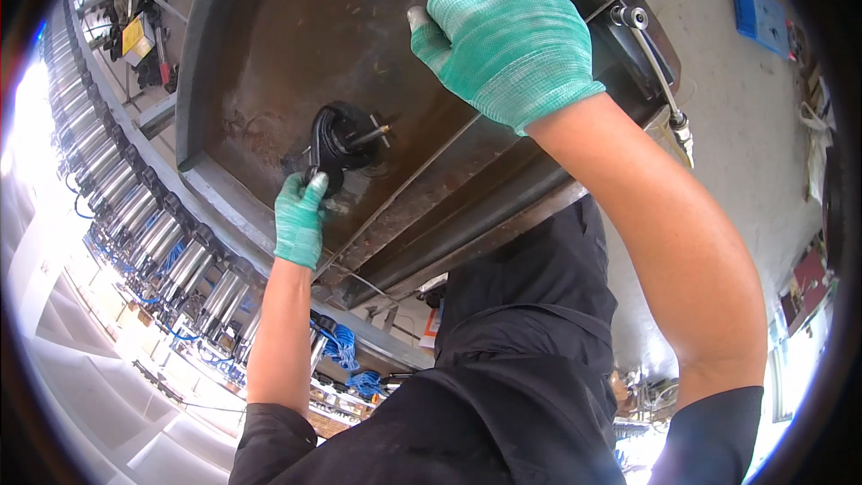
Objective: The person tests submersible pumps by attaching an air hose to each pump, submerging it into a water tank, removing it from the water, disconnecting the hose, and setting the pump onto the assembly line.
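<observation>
Both my hands wear green knitted gloves. My left hand (300, 223) is closed on the near end of a black C-clamp (334, 139). The clamp has a curved frame and a brass-coloured screw with a small crossbar, which points right. It rests on or just above the brown metal plate (296, 45); which of the two I cannot tell. My right hand (512, 49) is raised over the plate's right part, curled into a fist with the thumb toward the left. The inside of that fist is hidden, so whatever it may hold does not show.
A ratchet wrench (651, 63) with a long shaft lies along the plate's right end. A steel bar (404, 198) crosses the near side. Metal rollers (117, 153) curve along the left, with blue cables (339, 346) below. A blue flat object (759, 13) lies on the floor at far right.
</observation>
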{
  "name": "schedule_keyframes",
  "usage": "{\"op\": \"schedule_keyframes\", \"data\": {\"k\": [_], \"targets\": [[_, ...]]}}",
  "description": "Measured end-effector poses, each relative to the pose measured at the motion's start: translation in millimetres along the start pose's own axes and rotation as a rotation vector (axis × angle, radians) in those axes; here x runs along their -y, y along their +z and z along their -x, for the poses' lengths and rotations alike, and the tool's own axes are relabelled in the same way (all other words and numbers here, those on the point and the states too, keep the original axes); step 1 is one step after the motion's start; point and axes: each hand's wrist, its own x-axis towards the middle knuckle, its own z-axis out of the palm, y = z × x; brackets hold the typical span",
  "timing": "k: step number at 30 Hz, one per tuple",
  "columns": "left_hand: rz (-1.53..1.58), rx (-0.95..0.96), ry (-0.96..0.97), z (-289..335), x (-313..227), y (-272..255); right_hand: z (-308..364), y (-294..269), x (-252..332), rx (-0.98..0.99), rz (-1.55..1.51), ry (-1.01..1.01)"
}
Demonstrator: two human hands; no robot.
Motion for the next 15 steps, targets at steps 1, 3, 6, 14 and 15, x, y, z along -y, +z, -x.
{"op": "schedule_keyframes", "data": {"k": [1,3,6,14,15], "targets": [[-0.011,0.011,0.011,-2.6,-5.6,0.2,-0.1,-0.5,-0.3,0.006,-0.001,0.003],[-0.025,0.023,0.017,-9.6,-14.2,0.3,-0.9,-2.6,-1.0,0.148,-0.011,0.053],[-0.12,0.006,0.003,-19.3,-28.6,1.5,1.0,-2.7,-1.9,0.139,-0.014,0.05],[-0.155,0.029,-0.036,-33.4,-59.0,-0.7,1.8,0.2,-2.3,0.086,-0.017,0.042],[-0.156,0.032,-0.036,-35.3,-61.2,0.3,3.2,2.0,-3.4,0.019,-0.009,0.019]]}}
